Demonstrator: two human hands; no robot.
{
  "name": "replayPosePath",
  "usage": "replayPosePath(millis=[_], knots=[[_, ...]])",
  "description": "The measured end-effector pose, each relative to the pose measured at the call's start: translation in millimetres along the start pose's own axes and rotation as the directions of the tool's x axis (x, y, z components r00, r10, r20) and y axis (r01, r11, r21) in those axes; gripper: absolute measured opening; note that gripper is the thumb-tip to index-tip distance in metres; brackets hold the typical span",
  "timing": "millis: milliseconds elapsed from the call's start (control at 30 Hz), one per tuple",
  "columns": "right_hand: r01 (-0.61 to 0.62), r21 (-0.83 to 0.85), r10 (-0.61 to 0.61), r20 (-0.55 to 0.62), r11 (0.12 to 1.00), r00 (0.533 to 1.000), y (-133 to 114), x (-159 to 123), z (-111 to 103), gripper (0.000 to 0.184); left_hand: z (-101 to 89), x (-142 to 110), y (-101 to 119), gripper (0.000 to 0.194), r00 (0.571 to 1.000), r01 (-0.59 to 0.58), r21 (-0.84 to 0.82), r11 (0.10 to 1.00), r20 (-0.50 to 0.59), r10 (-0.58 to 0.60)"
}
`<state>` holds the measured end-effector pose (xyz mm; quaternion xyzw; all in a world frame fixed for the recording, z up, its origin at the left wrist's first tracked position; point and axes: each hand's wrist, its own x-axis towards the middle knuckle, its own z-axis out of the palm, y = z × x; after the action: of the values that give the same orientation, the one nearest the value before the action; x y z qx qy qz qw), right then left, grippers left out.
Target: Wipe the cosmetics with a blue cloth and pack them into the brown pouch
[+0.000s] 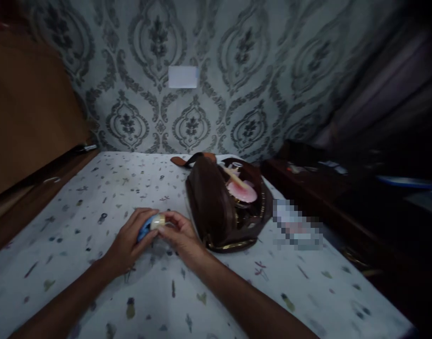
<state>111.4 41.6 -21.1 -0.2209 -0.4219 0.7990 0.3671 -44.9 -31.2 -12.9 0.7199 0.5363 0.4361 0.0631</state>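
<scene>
My left hand (133,235) is closed around a small blue container (144,228) with a pale, yellowish cap-like end (157,221); its exact kind is too blurred to tell. The fingers of my right hand (180,230) pinch that pale end from the right. Both hands are just above the bed-like surface, close to the left side of a dark brown handbag (212,197). The bag's gold zip is undone. In its opening lie a pink round object (242,191) and a pale stick-like piece (234,177).
A white printed sheet (131,301) covers the surface beneath. Right of the bag lies a blurred-out item (297,226). A brown wooden panel (32,108) stands at the left, dark furniture (308,188) at the right. Patterned wallpaper with a white plate (182,77) rises behind.
</scene>
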Motion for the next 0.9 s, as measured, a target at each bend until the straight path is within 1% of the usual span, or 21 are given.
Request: replayPosePath(millis=[67,133,233,300,367,433,533,567,600,633,667,733,800,833,867,900], knots=[[0.01,-0.022,-0.01,-0.002,1.0,1.0,-0.9,-0.8,1.1,0.048,0.8,0.9,-1.4,0.036,0.996,0.092,-0.041,0.995,0.012,-0.092],[0.037,-0.06,-0.038,-0.005,0.998,0.999,-1.0,-0.5,1.3,0.05,1.5,2.9,-1.5,0.04,0.978,0.21,-0.101,0.972,0.025,-0.208],[0.128,-0.168,-0.135,-0.028,0.978,0.991,0.7,-0.2,1.0,0.052,0.6,7.0,1.4,0.05,0.922,0.387,-0.205,0.899,0.05,-0.385],[0.219,-0.26,-0.237,-0.042,0.941,0.971,1.2,-1.1,1.2,0.05,-0.8,9.5,3.8,0.056,0.883,0.466,-0.265,0.844,0.075,-0.464],[0.315,-0.368,-0.35,-0.03,0.875,0.936,-1.3,-3.0,1.7,0.045,-1.6,10.9,5.3,0.06,0.853,0.517,-0.31,0.798,0.106,-0.511],[0.401,-0.475,-0.444,0.024,0.783,0.896,-8.1,-6.1,2.1,0.041,-0.7,10.6,6.0,0.067,0.816,0.566,-0.354,0.745,0.113,-0.567],[0.499,-0.591,-0.517,0.156,0.634,0.842,-25.4,-13.3,1.5,0.039,2.6,8.4,7.7,0.073,0.753,0.622,-0.411,0.666,0.084,-0.652],[0.532,-0.617,-0.532,0.207,0.58,0.821,-32.4,-16.8,0.9,0.04,3.7,8.0,9.2,0.071,0.743,0.628,-0.419,0.656,0.073,-0.665],[0.565,-0.638,-0.547,0.257,0.523,0.797,-39.6,-20.8,-0.2,0.041,4.5,8.2,11.5,0.068,0.745,0.628,-0.413,0.66,0.071,-0.664],[0.596,-0.654,-0.558,0.305,0.466,0.772,-47.0,-25.5,-1.6,0.042,5.1,9.3,14.8,0.063,0.759,0.618,-0.395,0.68,0.073,-0.647],[0.621,-0.665,-0.567,0.345,0.415,0.748,-54.6,-31.0,-3.5,0.043,5.6,11.3,19.5,0.059,0.785,0.596,-0.368,0.714,0.075,-0.616],[0.649,-0.677,-0.581,0.388,0.346,0.715,-70.6,-44.0,-9.0,0.042,7.0,18.2,33.4,0.048,0.859,0.508,-0.281,0.814,0.091,-0.504],[0.654,-0.682,-0.608,0.379,0.327,0.698,-87.9,-58.9,-17.4,0.042,10.7,28.1,53.5,0.036,0.94,0.34,-0.173,0.924,0.102,-0.327],[0.66,-0.684,-0.636,0.367,0.31,0.679,-97.0,-66.5,-22.9,0.041,13.9,33.7,65.0,0.03,0.971,0.225,-0.113,0.968,0.114,-0.212],[0.67,-0.684,-0.671,0.356,0.288,0.651,-106.4,-73.7,-29.2,0.042,18.4,39.2,76.9,0.025,0.991,0.088,-0.059,0.994,0.102,-0.081],[0.679,-0.682,-0.709,0.337,0.27,0.62,-115.9,-80.2,-36.2,0.042,24.0,44.5,88.4,0.024,0.991,-0.051,-0.011,0.999,0.125,0.053]])
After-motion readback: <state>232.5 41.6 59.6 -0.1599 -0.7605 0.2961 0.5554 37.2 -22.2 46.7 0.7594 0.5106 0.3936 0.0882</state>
